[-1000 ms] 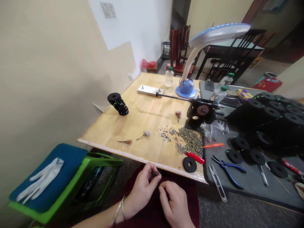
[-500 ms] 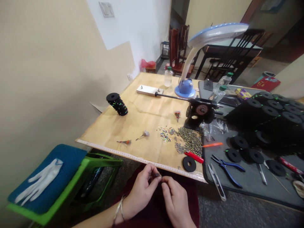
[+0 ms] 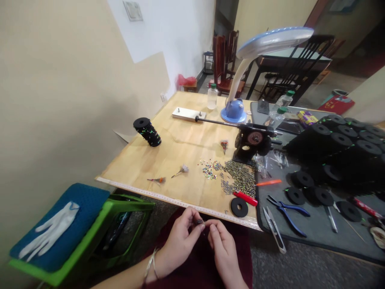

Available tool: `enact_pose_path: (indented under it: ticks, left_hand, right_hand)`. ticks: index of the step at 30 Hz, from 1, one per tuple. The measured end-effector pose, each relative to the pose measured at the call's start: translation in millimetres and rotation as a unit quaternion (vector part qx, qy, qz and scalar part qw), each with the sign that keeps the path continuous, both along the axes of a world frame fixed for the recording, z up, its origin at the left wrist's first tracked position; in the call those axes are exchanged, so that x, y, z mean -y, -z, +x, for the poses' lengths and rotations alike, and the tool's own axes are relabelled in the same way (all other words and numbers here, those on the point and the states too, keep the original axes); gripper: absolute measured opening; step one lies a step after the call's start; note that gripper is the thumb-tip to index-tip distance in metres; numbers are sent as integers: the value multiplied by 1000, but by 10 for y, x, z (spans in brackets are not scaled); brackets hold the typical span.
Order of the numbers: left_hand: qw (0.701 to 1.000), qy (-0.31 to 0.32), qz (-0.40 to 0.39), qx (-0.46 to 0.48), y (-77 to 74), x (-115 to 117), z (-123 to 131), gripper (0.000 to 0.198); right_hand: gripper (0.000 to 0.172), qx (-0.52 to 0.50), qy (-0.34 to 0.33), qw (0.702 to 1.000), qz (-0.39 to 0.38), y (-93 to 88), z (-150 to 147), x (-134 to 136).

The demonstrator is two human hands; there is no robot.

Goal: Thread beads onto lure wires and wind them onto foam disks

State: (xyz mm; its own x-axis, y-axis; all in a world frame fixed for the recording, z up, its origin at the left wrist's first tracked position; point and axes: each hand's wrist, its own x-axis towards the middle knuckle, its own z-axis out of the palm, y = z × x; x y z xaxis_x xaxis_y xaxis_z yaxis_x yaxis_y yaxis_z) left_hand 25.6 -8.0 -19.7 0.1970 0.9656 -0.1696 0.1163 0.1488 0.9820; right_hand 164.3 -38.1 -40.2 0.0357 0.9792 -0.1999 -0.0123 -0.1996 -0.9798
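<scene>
Just off the table's front edge, above my lap, my left hand pinches a small dark piece between thumb and fingers; it is too small to name. Beside it, my right hand is closed in a pinch, its fingertips close to the same piece. Whether it grips anything cannot be made out. Nearest on the wooden table are a black foam disc, a red tool or lighter and a heap of small metal pieces. Tiny coloured beads lie beside the heap.
A blue lamp stands behind a black clamp device. A foam spool stands at left. On the grey mat lie blue-handled pliers, snips and many black spools. A glove rests on a stool at left.
My right hand's fingers have shifted slightly, the index finger now reaching closer to the small dark piece. My left hand stays almost where it was.
</scene>
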Motion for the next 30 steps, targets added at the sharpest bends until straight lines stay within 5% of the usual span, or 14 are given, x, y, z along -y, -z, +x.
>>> enact_pose_path:
  ticks: [30]
  left_hand:
    - [995,-43,-66,63,-43,-64,32,16]
  right_hand:
    - [23,57,38,994,90,10,45,24]
